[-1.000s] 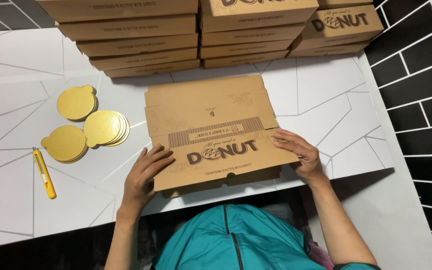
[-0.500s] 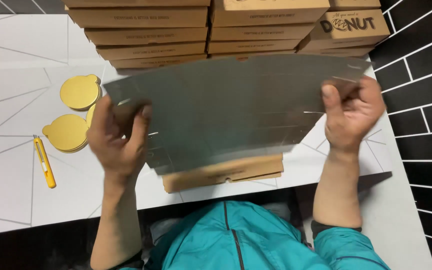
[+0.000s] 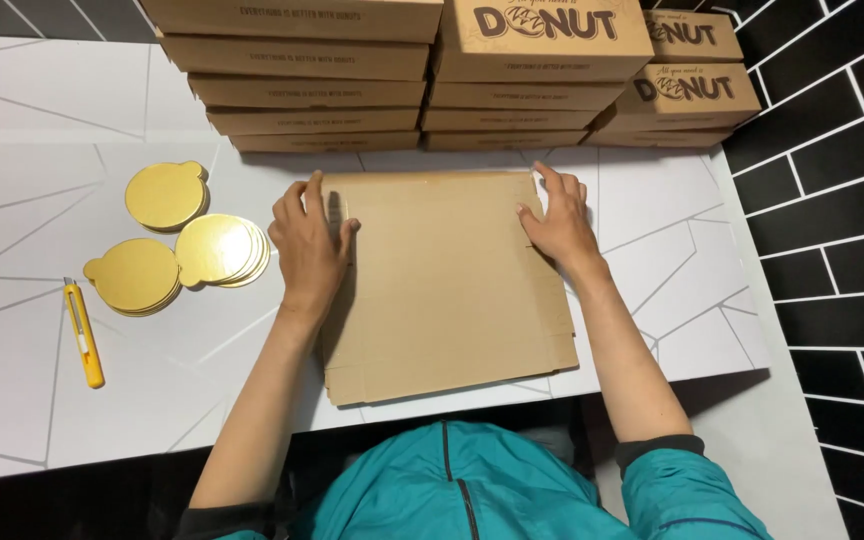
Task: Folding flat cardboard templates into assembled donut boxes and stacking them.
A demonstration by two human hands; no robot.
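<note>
Stacked brown cardboard boxes [image 3: 422, 75] along the frame's top. Gold round cake boards [image 3: 177, 245] at left on white tabletop [image 3: 32, 190]. Yellow utility knife [image 3: 83, 333] lower left.

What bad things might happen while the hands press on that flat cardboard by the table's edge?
1. The flat cardboard sheet juts slightly past the table's near edge, so a push toward the body might slide it off.
2. The left hand lies close to the gold discs; a sideways sweep may scatter them.
3. The yellow utility knife lies loose near the edge and might get knocked down.
</note>
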